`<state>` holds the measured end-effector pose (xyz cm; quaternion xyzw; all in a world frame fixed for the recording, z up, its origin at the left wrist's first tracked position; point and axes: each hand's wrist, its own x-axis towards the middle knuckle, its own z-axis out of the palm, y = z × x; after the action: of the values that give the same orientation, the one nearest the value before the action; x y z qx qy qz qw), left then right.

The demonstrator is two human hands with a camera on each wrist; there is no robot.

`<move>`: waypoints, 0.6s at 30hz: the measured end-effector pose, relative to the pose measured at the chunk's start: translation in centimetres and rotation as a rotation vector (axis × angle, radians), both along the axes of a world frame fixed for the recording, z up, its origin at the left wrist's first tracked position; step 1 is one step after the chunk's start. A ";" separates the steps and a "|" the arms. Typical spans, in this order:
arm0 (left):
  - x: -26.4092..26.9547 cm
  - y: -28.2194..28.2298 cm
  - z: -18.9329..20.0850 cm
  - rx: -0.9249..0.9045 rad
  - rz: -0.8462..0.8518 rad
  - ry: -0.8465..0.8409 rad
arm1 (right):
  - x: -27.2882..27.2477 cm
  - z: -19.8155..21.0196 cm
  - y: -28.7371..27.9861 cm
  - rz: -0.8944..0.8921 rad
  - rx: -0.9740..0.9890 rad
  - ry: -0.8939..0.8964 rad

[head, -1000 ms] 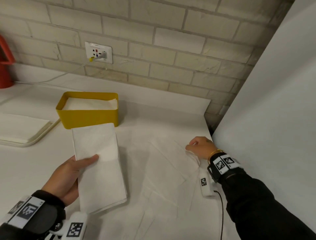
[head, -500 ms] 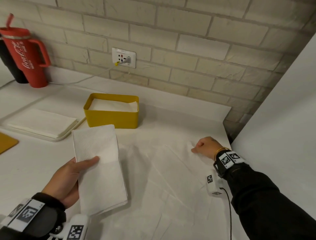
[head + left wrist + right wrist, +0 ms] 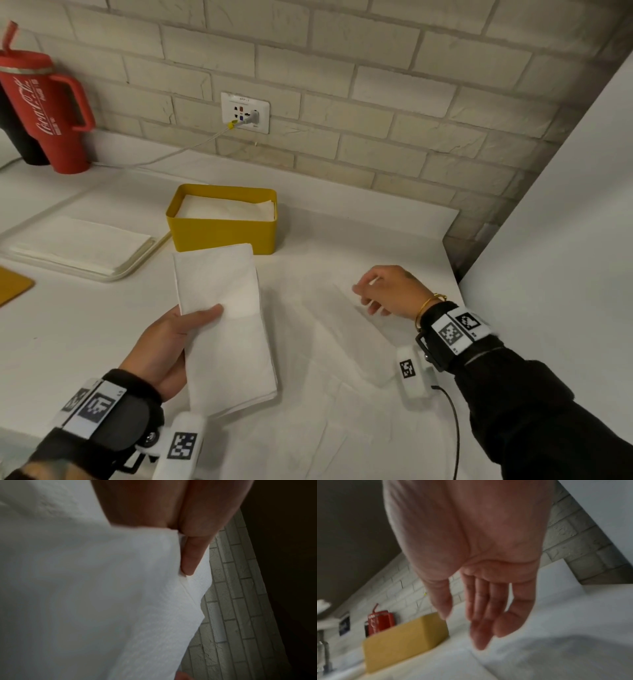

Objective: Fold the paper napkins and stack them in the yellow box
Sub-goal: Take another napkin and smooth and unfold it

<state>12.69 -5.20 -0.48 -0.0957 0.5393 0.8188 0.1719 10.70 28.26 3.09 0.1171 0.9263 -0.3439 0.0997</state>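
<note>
White folded napkin (image 3: 222, 325) sits in the left hand (image 3: 164, 346), thumb pinching it above the bench (image 3: 68, 335), its underside fingers hidden. Right hand (image 3: 387, 291) hovers spread, blurred, near the yellow box (image 3: 222, 233) holding napkins.

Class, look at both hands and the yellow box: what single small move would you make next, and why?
Probably carry the folded napkin forward and lay it in the yellow box. The left hand already grips it, folded, just short of the box, which holds a stack of napkins; the right hand hovers empty.
</note>
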 end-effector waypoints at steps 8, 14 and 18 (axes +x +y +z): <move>0.1 0.0 0.1 0.041 -0.018 0.004 | -0.4 -4.1 -1.0 -0.016 0.203 -0.186; -0.2 0.8 0.4 0.031 -0.001 0.007 | 0.1 -0.6 -2.3 -0.072 -0.096 0.130; -0.9 3.0 0.0 -0.028 0.043 0.020 | 1.3 2.1 -8.1 -0.045 -0.129 0.468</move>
<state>11.77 -2.16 -0.48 -0.1012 0.5502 0.8156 0.1476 12.00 20.17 5.16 0.0480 0.8974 -0.4224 -0.1179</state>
